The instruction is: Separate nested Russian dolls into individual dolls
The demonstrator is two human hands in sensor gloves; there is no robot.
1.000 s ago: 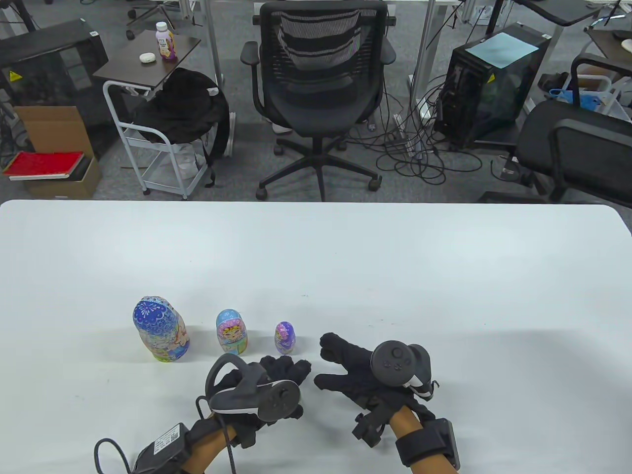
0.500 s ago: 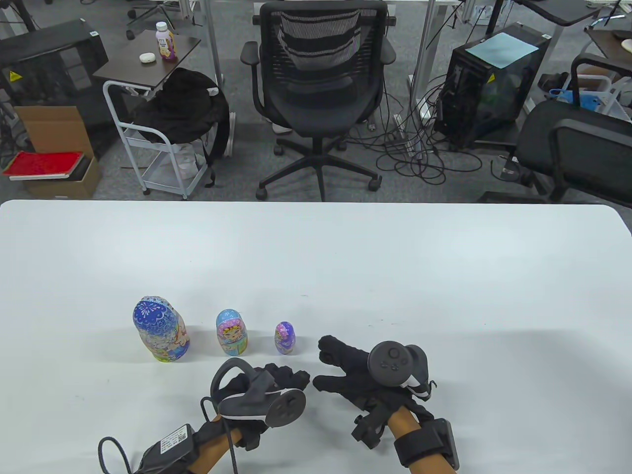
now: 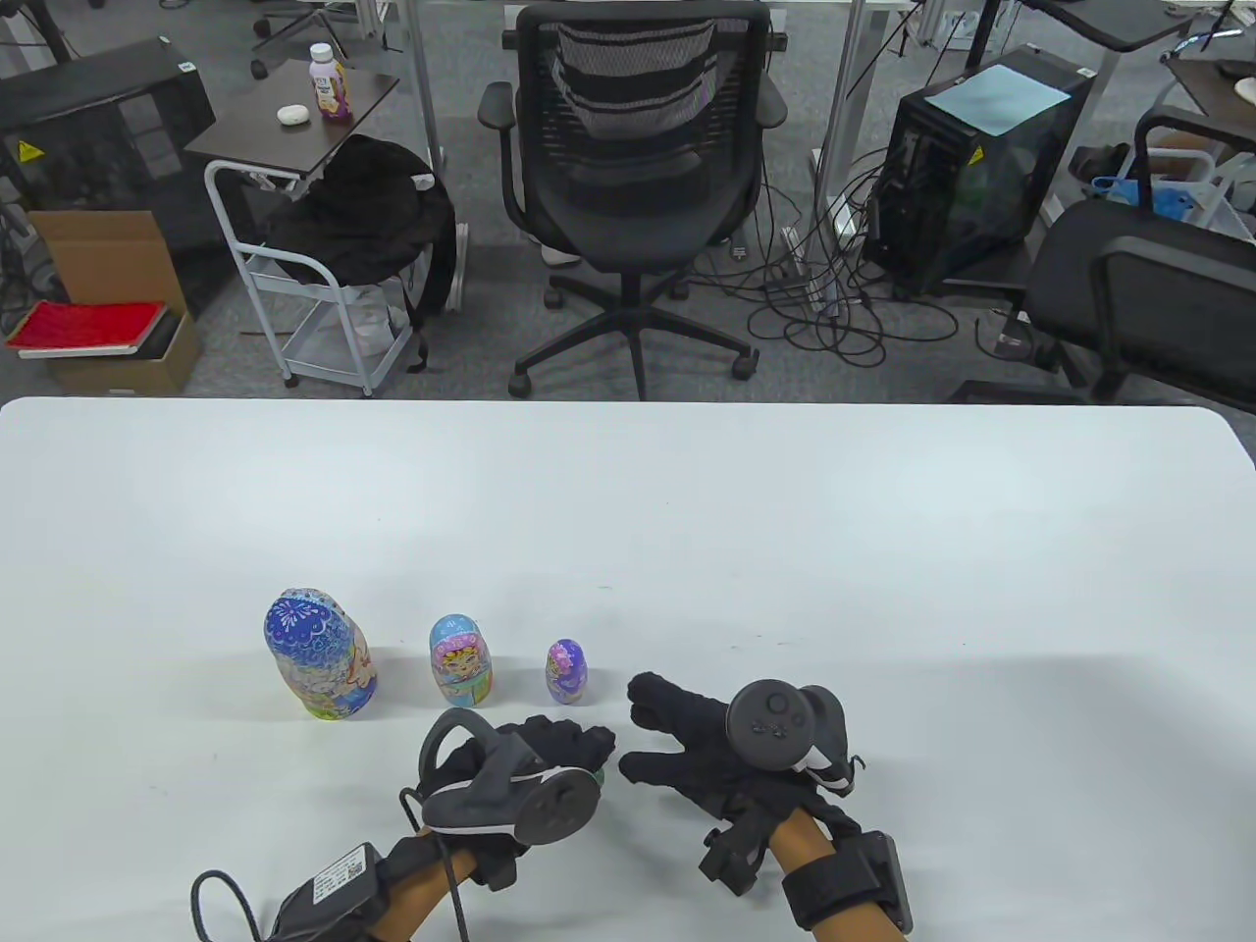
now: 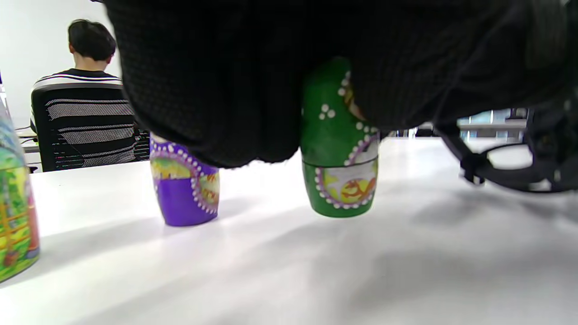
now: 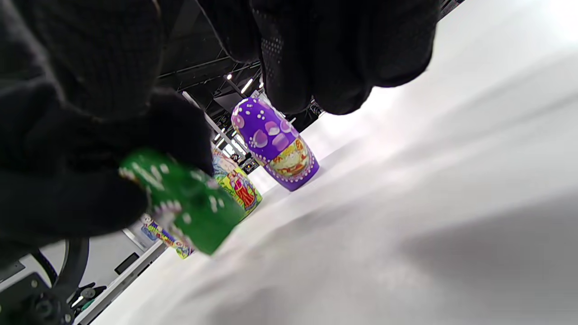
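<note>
Holding a small green doll (image 4: pixel 339 153) near the table's (image 3: pixel 883 549) near edge in the curled left hand (image 3: pixel 549 756); right hand (image 3: pixel 687 746) hovering loosely spread, holding nothing. Probably light, glossy, slippery; gripping above and below the seam.

You get a bright, evenly lit tabletop (image 3: pixel 687 510) with soft shadows toward 6 o'clock; both wrist views blur up close.
</note>
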